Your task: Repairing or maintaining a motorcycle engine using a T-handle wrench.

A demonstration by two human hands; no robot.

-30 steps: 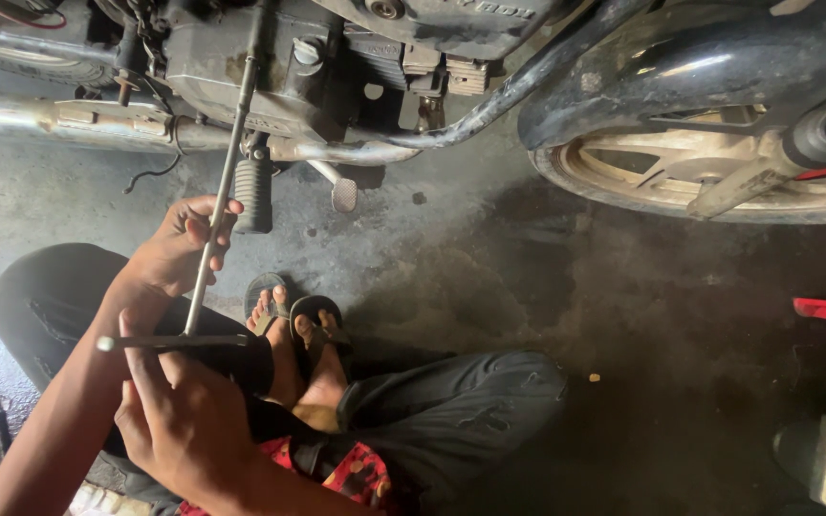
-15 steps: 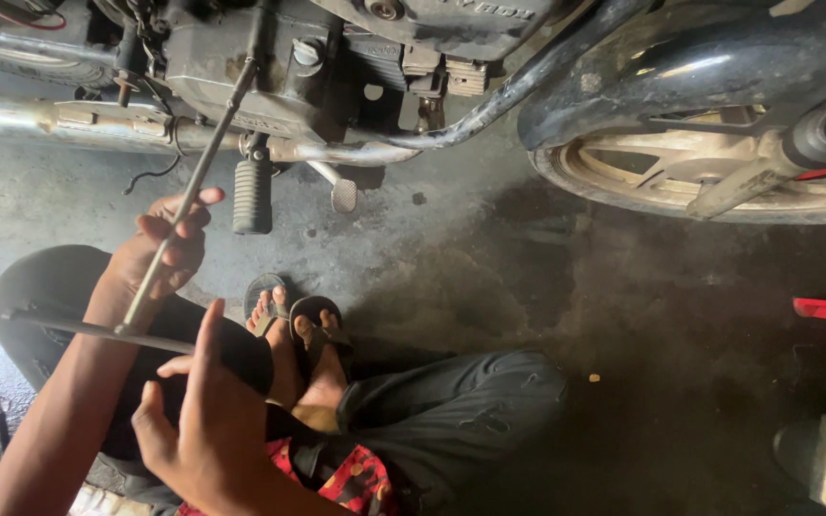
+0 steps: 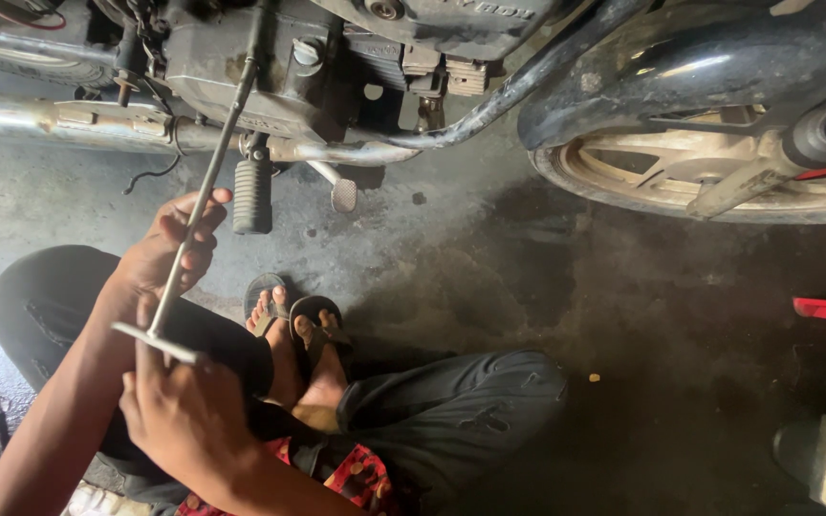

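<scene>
The T-handle wrench is a slim, round steel rod with a short crossbar at its near end. Its long axis runs diagonally, from the crossbar at lower left, above the person's knee, up and to the right, where its far end enters the underside of the motorcycle engine. The metal is bare, grey and dull.

The left hand wraps loosely around the middle of the shaft, fingers curled about the rod. The right hand is at the crossbar, fingers pointing up and touching the bar from below; whether they close fully on it cannot be told.

Just right of the shaft hangs a ribbed black rubber footpeg, upright and cylindrical. A chromed exhaust pipe runs horizontally at the left. A curved black frame tube sweeps up to the right. The wheel shows a light alloy rim and black tyre.

The person sits cross-legged in dark trousers, feet in sandals. The concrete floor is rough and oil-stained.
</scene>
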